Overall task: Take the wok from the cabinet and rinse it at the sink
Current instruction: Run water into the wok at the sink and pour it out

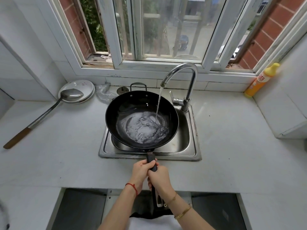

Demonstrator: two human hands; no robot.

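Note:
A black wok (131,103) is held over the steel sink (186,138), covering most of the basin. Water runs from the chrome faucet (191,75) into the wok's right side and swirls in its bottom. Its long dark handle (152,161) points toward me over the counter's front. My left hand (141,171) grips the handle from the left, a red string on the wrist. My right hand (160,178) is wrapped around the handle just behind it, bracelets on that wrist.
Two stacked white plates (83,85) with a long metal ladle (41,117) lie on the counter at the left. A sink strainer (122,90) and clear plastic wrap (103,93) sit behind the wok. An orange dish-soap bottle (260,80) stands at the back right. A window runs behind the sink.

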